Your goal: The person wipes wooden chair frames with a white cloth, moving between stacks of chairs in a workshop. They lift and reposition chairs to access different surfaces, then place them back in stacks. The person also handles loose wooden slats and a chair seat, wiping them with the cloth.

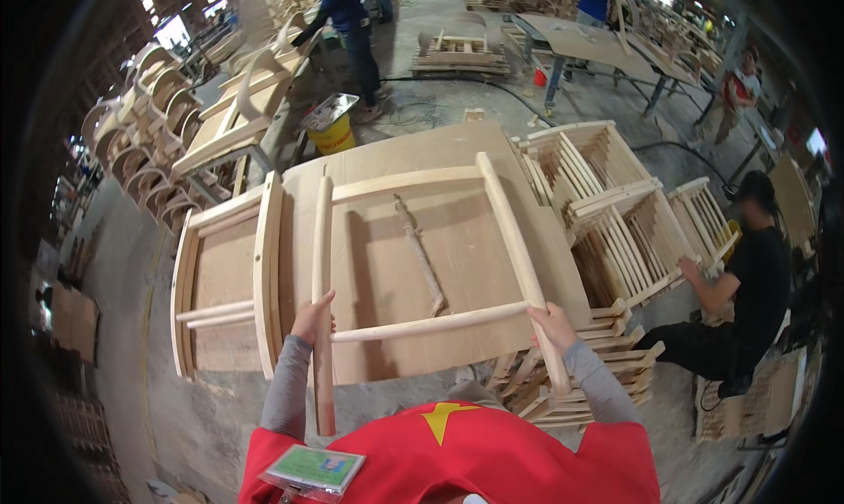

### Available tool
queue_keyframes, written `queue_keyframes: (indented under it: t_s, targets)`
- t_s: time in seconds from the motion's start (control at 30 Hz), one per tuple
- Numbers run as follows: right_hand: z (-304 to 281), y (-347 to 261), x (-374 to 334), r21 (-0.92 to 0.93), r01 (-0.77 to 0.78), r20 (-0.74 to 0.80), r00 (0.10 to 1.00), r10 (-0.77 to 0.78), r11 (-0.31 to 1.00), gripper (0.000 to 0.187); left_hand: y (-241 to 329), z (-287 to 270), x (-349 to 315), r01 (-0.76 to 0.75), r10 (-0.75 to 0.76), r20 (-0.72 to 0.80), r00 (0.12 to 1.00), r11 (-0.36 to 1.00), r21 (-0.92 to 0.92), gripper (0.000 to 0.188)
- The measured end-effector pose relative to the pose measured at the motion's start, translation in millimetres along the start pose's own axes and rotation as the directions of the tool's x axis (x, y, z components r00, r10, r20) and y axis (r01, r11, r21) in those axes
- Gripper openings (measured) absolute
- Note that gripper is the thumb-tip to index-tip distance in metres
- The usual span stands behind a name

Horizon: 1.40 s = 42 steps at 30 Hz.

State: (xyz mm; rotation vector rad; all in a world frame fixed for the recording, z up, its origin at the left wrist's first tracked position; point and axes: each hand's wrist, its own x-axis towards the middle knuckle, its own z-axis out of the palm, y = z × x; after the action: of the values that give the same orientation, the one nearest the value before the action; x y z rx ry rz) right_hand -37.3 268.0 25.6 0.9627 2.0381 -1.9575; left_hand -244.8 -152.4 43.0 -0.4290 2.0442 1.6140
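Note:
A pale wooden chair frame (422,323), with two round legs, a wide top rail and a thin lower rung, tilts over the cardboard-covered table (378,231). My left hand (314,317) wraps round its left leg near the rung. On the other side my right hand (553,326) is closed on the right leg, by the rung's end. Through the frame's opening I see a rough, bark-like stick (417,249) lying on the cardboard. The frame casts a shadow there. Both legs' lower ends reach past the table's near edge towards me.
Several similar frames (265,275) lie at the table's left. Stacked slatted frames (607,165) stand at its right, with more wooden parts (580,363) below. A person in black (747,275) sits at the right. A yellow bucket (332,136) stands beyond the far left corner.

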Motion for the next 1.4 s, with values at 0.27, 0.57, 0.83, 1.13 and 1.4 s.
queue_keyframes:
  t_s: [0.27, 0.57, 0.83, 1.13, 1.4]
  targets:
    - [-14.7, -33.1, 62.6, -0.056, -0.023, -0.016, 1.0, 0.022, 0.998, 0.047, 15.8, 25.0, 63.3, 0.108, -0.108, -0.008, 0.994, 0.994, 0.029, 0.053]
    - [18.3, 2.5, 70.1, -0.074, 0.249, -0.324, 0.91, -0.259, 0.966, 0.054, -13.9, 7.2, 117.4, -0.127, 0.119, 0.049, 0.992, 0.966, 0.225, 0.067]
    - [46.8, 62.2, 12.4, 0.346, 0.338, -0.634, 0.772, -0.047, 0.875, 0.046, -47.8, 2.0, 137.0, -0.147, 0.114, 0.137, 0.984, 0.954, 0.261, 0.071]
    - [33.3, 96.8, -53.0, 0.51, 0.448, -0.791, 0.58, 0.195, 0.735, 0.029, -44.7, -14.2, 162.8, -0.235, 0.128, 0.199, 0.972, 0.63, 0.741, 0.062]
    - [-104.8, 164.7, -69.7, 0.225, 0.461, -0.969, 0.201, 0.146, 0.859, 0.042, -45.7, 8.2, 138.8, -0.333, 0.418, 0.146, 0.897, 0.421, 0.844, 0.062]
